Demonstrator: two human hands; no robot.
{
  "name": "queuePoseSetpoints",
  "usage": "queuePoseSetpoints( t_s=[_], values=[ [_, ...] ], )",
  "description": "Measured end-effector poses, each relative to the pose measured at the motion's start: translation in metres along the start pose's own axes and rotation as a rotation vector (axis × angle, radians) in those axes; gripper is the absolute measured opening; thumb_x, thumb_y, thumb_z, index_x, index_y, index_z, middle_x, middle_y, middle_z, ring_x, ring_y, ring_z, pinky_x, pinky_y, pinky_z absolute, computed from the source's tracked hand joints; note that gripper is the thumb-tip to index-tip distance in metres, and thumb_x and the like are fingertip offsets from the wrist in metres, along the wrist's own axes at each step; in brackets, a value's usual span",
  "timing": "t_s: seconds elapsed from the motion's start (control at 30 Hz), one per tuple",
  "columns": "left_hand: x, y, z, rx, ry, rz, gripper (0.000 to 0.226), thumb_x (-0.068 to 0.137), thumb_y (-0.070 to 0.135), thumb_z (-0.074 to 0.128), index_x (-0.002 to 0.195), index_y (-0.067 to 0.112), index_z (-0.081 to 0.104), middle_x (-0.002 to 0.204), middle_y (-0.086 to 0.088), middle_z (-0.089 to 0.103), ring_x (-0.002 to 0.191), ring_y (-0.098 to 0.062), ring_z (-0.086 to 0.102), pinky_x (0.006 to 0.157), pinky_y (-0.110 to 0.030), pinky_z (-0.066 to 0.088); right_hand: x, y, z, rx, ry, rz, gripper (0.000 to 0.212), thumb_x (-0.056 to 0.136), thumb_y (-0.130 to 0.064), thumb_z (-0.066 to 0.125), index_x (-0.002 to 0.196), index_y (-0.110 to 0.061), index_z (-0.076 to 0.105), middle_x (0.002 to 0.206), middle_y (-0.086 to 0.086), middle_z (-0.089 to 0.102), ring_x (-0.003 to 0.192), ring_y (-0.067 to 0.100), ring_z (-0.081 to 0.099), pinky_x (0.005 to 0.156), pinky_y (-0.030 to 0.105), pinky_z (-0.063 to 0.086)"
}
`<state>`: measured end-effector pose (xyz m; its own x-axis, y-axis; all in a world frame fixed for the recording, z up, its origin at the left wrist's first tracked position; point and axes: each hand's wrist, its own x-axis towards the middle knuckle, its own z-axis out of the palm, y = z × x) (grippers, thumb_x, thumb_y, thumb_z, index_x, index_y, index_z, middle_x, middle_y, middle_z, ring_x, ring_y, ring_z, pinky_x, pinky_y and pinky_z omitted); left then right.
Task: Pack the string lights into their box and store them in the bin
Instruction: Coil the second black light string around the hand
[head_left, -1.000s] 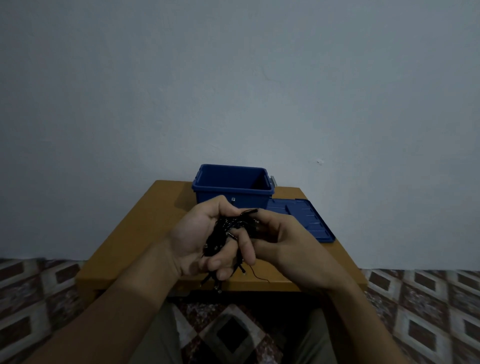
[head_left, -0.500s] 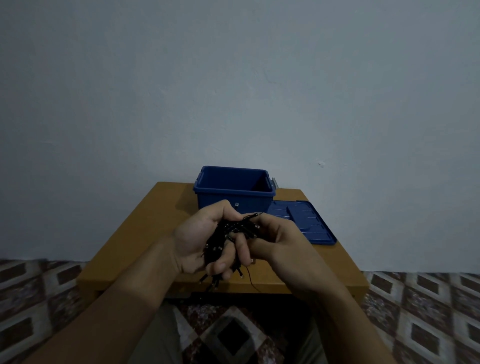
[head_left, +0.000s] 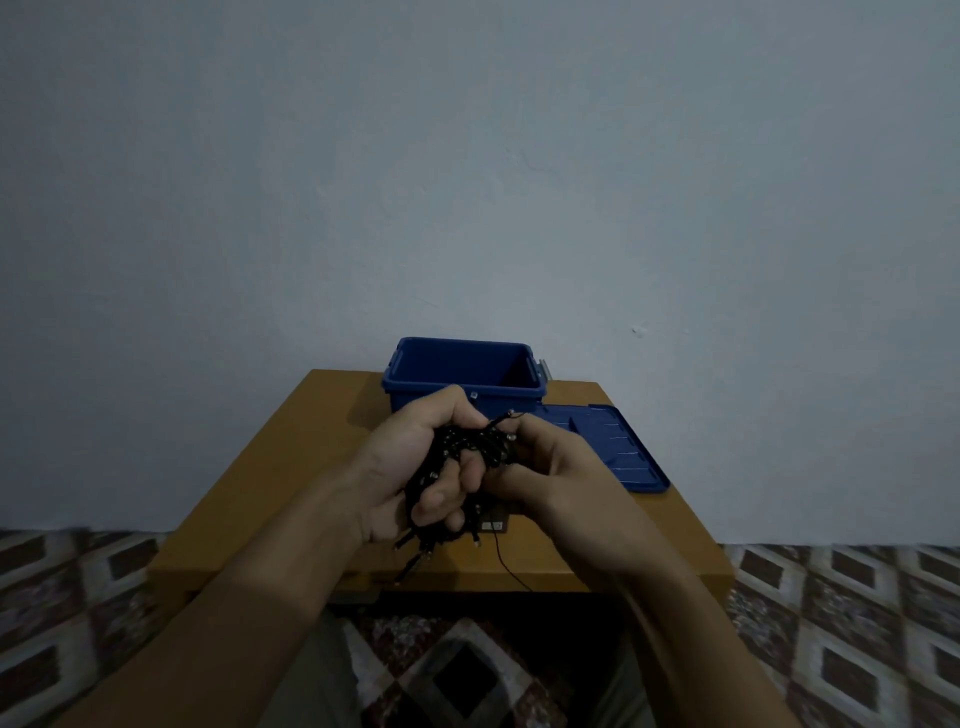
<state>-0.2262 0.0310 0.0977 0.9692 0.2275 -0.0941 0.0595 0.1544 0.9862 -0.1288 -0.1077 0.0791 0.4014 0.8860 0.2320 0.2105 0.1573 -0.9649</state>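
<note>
Dim, bluish, even light; soft focus, with wide-angle bending toward the edges.

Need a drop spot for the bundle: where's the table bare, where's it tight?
Bare: left side of the table, bordered by the bin, its edge and the left hand; also a strip at the near right, in front of the lid. Crowded: front centre, where left hand and right hand hold the string lights, a thin wire trailing below.
</note>
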Motion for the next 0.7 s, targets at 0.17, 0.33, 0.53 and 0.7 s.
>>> queuePoseSetpoints(
  t_s=[0.17,0.33,0.53,0.7],
  values=[
    [-0.004,0.006,0.003,0.044,-0.001,0.015,0.045,0.081,0.032,0.052,0.046,0.004,0.053,0.028,-0.002,0.035,0.020,-0.010,0.026,0.036,-0.022,0.037,0.001,-0.015,-0.013,0.116,-0.129,0.042,0.035,0.094,-0.025,0.061,0.114,0.004,0.062,0.101,0.013,0.069,0.098,0.029,0.065,0.091,0.050,0.053],
    [-0.002,0.009,0.007,0.059,-0.036,0.004,0.055,0.095,0.029,0.040,0.047,0.005,0.051,0.029,-0.001,0.036,0.021,-0.009,0.027,0.036,-0.022,0.034,0.004,-0.016,-0.011,-0.057,-0.094,-0.009,0.022,0.103,-0.017,0.052,0.096,-0.003,0.068,0.091,0.008,0.073,0.086,0.023,0.069,0.083,0.036,0.058],
    [0.002,0.011,0.007,0.106,0.047,0.008,0.057,0.094,0.031,0.042,0.043,0.008,0.049,0.029,-0.003,0.034,0.021,-0.012,0.029,0.039,-0.023,0.037,0.003,-0.014,-0.003,-0.142,-0.044,-0.034,0.023,0.104,-0.025,0.050,0.098,-0.008,0.066,0.091,0.005,0.072,0.088,0.028,0.069,0.091,0.056,0.054],
    [0.006,0.010,0.010,0.161,0.118,0.016,0.054,0.093,0.032,0.045,0.044,0.008,0.051,0.031,-0.003,0.033,0.023,-0.014,0.026,0.043,-0.026,0.040,0.007,-0.008,0.002,-0.243,0.062,-0.061,0.028,0.103,-0.034,0.049,0.090,-0.015,0.065,0.093,0.021,0.068,0.091,0.050,0.061,0.083,0.068,0.049]
  ],
)
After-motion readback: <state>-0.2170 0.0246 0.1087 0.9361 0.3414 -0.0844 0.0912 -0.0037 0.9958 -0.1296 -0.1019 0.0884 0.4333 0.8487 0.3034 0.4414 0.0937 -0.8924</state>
